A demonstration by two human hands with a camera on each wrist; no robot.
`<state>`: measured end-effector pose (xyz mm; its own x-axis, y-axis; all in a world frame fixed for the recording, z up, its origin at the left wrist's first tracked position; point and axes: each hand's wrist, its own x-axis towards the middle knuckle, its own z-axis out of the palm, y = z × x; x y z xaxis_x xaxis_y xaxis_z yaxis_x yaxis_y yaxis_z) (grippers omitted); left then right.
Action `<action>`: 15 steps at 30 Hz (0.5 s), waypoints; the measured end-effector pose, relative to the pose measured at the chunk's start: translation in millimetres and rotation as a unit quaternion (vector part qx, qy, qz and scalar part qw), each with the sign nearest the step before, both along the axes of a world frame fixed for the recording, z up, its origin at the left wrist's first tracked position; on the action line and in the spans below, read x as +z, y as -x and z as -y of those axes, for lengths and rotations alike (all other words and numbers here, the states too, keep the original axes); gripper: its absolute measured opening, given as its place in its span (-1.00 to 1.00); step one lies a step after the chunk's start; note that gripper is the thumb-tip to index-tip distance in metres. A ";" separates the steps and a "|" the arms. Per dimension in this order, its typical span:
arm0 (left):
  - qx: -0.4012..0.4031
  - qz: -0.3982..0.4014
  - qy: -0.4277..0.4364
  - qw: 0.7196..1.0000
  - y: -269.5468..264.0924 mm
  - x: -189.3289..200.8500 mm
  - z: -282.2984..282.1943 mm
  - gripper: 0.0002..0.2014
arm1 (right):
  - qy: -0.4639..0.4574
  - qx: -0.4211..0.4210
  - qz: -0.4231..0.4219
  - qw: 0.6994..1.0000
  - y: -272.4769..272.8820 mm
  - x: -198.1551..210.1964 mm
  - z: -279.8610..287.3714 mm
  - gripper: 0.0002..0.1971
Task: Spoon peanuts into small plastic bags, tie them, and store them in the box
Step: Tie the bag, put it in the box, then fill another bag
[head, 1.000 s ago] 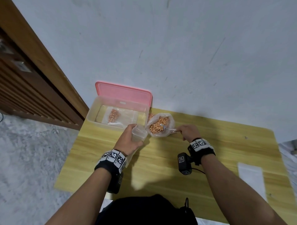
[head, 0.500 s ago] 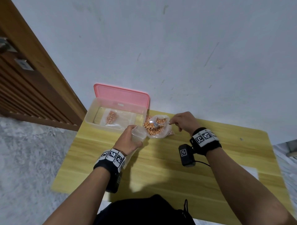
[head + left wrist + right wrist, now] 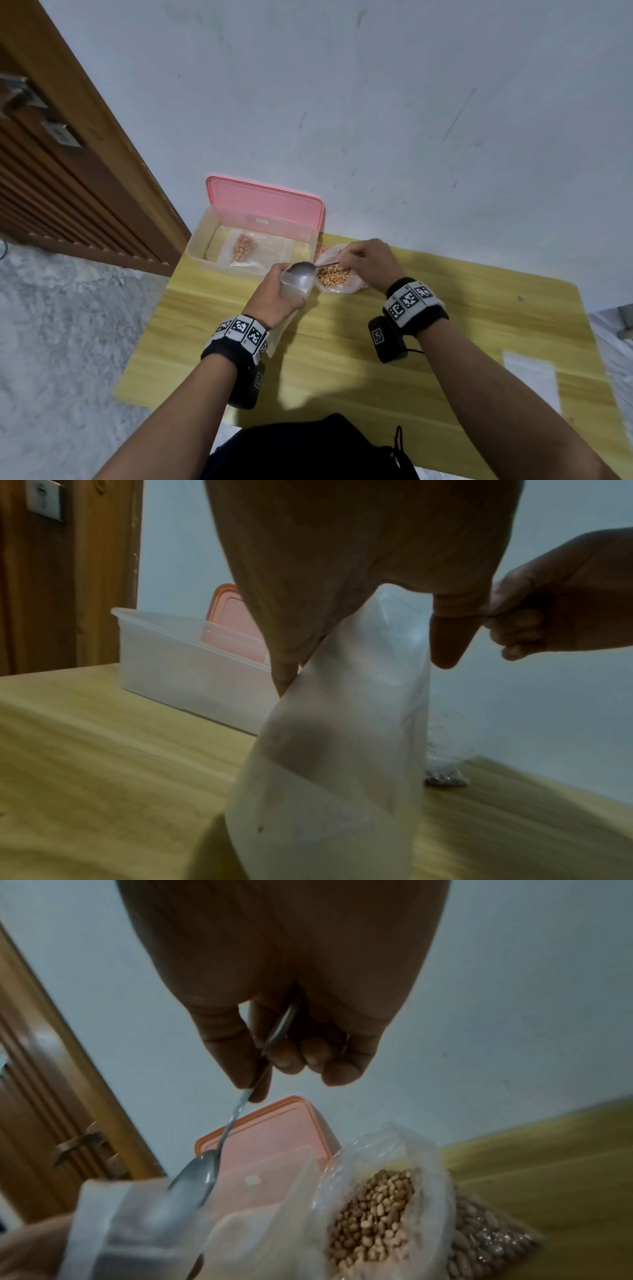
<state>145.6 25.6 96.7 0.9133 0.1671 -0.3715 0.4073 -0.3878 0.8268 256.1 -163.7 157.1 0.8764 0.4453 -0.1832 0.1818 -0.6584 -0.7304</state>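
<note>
My left hand [image 3: 274,298] grips a small translucent plastic bag [image 3: 342,764] near its top, holding it upright over the wooden table [image 3: 445,342]. My right hand [image 3: 368,262] pinches the handle of a metal spoon [image 3: 301,274], whose bowl [image 3: 192,1185] is tipped into the mouth of the small bag [image 3: 137,1231]. Just right of it sits the large open bag of peanuts [image 3: 334,275], also seen close in the right wrist view [image 3: 373,1218]. Behind stands the clear storage box [image 3: 251,245] with one filled peanut bag [image 3: 244,247] inside.
The pink lid [image 3: 265,200] leans upright behind the box against the grey wall. A flat spare plastic bag [image 3: 529,380] lies at the table's right edge. A wooden door [image 3: 68,171] stands at the left. Bare tabletop stretches in front of me.
My right hand lifted the spoon out of the large peanut bag and swung it left to the small bag's mouth. The left hand kept holding the small bag in place.
</note>
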 end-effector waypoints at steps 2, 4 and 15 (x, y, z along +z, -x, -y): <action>0.002 -0.008 -0.002 1.000 2.2 0.2 -3.4 -0.28 | -0.004 -0.063 -0.003 0.998 -8.9 0.2 11.8 -0.80; -0.002 -0.013 -0.005 1.000 4.7 -0.7 -5.4 -0.26 | 0.034 -0.109 0.010 0.993 -17.1 -5.6 25.6 -0.78; -0.005 -0.028 0.017 0.999 4.1 -3.7 -2.6 -0.20 | 0.162 -0.135 -0.001 0.978 -3.0 -67.1 30.5 -0.79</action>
